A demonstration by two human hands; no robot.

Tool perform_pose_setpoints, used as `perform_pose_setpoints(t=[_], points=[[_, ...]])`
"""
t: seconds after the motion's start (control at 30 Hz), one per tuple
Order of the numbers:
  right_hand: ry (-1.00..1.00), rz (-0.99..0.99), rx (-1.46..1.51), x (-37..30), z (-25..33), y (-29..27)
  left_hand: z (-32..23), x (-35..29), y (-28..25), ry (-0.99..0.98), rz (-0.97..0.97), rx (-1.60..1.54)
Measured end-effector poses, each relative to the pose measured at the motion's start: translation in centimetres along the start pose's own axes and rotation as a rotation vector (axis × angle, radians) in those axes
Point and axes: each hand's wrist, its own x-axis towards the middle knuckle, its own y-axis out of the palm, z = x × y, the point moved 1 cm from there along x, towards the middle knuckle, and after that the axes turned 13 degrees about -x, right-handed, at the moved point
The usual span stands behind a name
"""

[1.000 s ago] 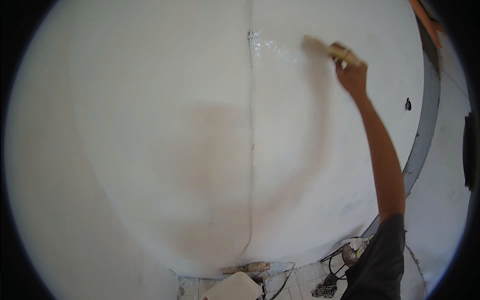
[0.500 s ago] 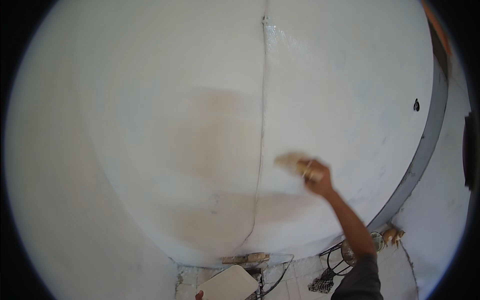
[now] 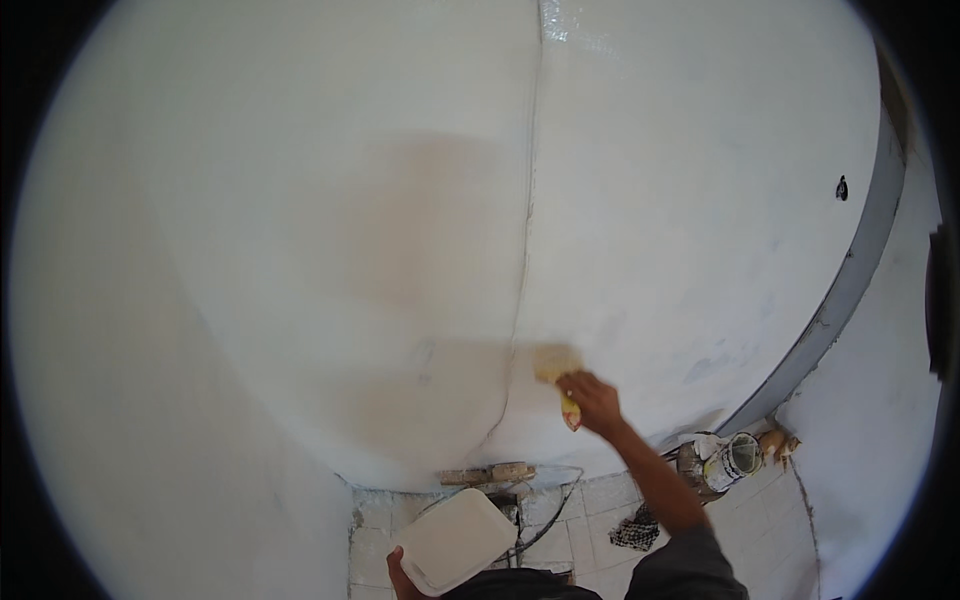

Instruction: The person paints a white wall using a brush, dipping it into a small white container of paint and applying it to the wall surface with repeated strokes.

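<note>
My right hand [image 3: 597,405] is closed around the yellow handle of a wide paintbrush [image 3: 556,363]. Its pale bristles are at the lower part of the white wall [image 3: 650,250], just right of a thin cable [image 3: 528,230] running down it. Whether the bristles press on the wall is hard to tell. Low in front of me, my left hand [image 3: 400,575] grips the left edge of a cream, flat, rounded rectangular tray or lid [image 3: 458,540], tilted, its plain face showing. A shiny, wet-looking patch [image 3: 570,30] shows on the wall at the top.
Wooden blocks [image 3: 488,474] lie at the wall's foot beside a black hose [image 3: 558,528]. On the tiled floor are a checkered cloth [image 3: 634,528], a paint-stained bucket [image 3: 740,455] and an orange-and-white cat [image 3: 778,446]. A black fitting [image 3: 841,188] sticks out at right, near a grey edge strip [image 3: 845,290].
My right hand has brought the brush down and slightly left, toward the cable. The tray in my left hand shows higher in view, and the view itself has tipped downward.
</note>
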Motion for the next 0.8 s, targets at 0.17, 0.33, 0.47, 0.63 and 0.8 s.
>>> perform_pose_setpoints(t=[0.17,0.33,0.47,0.63,0.8], points=[[0.603,-0.139,0.329,-7.0,8.0,-0.5,-0.3,-1.6,-0.1,0.04,0.001,0.008],[1.051,-0.081,0.625,-8.3,12.3,-3.2,-0.7,0.4,-3.0,0.033,0.19,0.066],[1.368,-0.247,1.194,-4.0,13.9,-8.2,-0.4,0.6,-1.9,0.035,0.15,0.105],[1.052,0.346,1.09,-1.6,13.9,-12.1,-0.2,-0.9,-0.4,0.065,0.155,0.081],[0.438,0.381,1.021,0.6,14.8,-12.6,0.1,1.3,-0.2,0.048,0.205,0.069]])
